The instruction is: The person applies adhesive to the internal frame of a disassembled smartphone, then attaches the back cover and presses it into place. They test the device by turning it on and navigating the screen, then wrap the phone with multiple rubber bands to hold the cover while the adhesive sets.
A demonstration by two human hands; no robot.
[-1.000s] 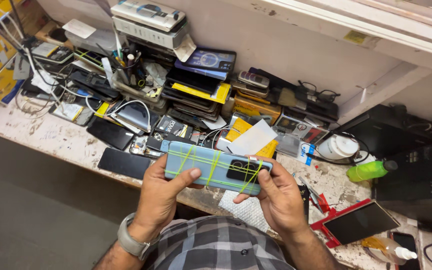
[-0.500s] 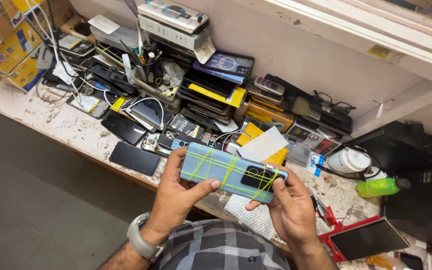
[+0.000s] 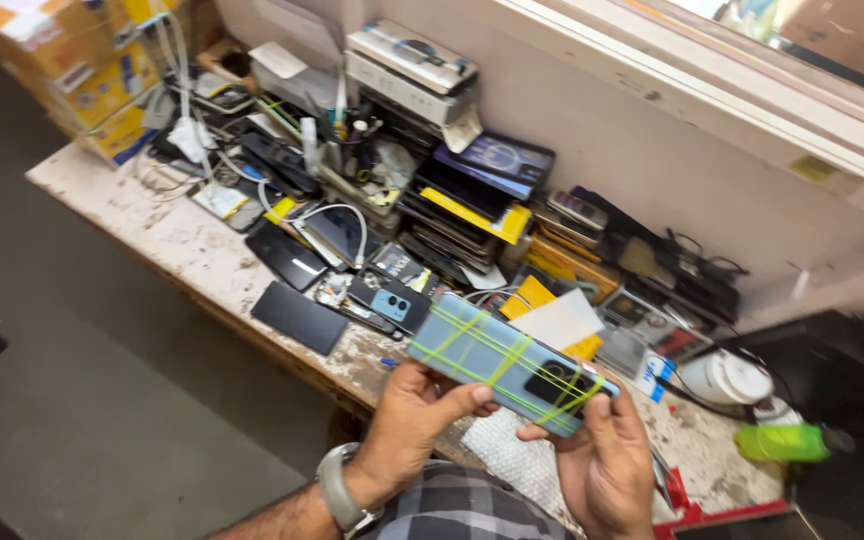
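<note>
I hold a light blue phone (image 3: 508,361) face down, bound with several yellow-green rubber bands, above the front edge of a worn workbench (image 3: 162,232). My left hand (image 3: 414,415) grips its left end, thumb along the lower edge. My right hand (image 3: 604,458) holds the right end near the dark camera block, fingers on the bands. A watch sits on my left wrist.
Black phones (image 3: 299,316) lie flat on the bench ahead of my hands. Stacked boxes and phone parts (image 3: 472,195) line the wall, with cables (image 3: 187,140) and yellow cartons (image 3: 92,80) at far left. A green bottle (image 3: 780,441) and white round container (image 3: 724,378) sit right.
The view has swung to the left and down, so the bench and my hands sit further right and lower in frame. My grip on the banded phone looks the same.
</note>
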